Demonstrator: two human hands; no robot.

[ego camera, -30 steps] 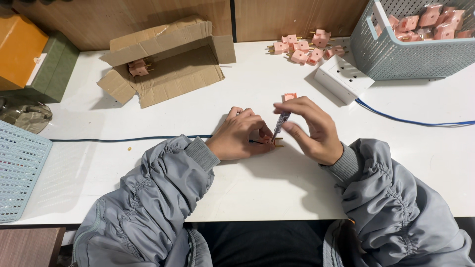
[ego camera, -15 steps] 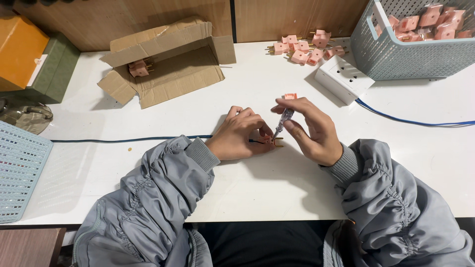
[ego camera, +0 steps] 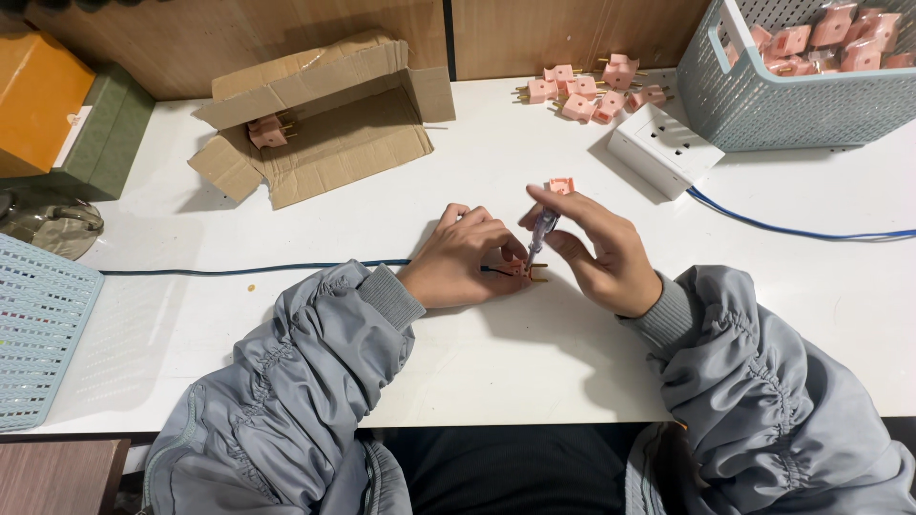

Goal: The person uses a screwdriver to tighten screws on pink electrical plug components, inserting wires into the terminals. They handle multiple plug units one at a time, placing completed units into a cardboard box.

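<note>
At a white worktable (ego camera: 534, 362), a person in a grey padded jacket bends over a small pink plug (ego camera: 523, 270) pinned to the tabletop near its centre. The left hand (ego camera: 465, 257) lies curled over the plug, fingers closed on it so that only its edge and two brass prongs show at the fingertips. The right hand (ego camera: 599, 246) pinches a slim tester screwdriver (ego camera: 540, 229) with a clear barrel, tilted so its tip meets the plug; the hand's fingers are closed around the tool. Just beyond the screwdriver, a single pink plug part (ego camera: 561, 185) sits alone on the table. A dark blue cable (ego camera: 258, 270) runs from the left edge of the table to the left hand and passes under it. Farther back, an opened cardboard box (ego camera: 334, 133) holds one pink plug, a loose heap of pink plugs (ego camera: 587, 91) lies against the wooden wall, and a white socket strip (ego camera: 660, 148) with a blue lead rests beside a pale blue plastic basket (ego camera: 773, 105) filled with more plugs. A second pale blue basket (ego camera: 38, 334) overhangs the table's left end.
</note>
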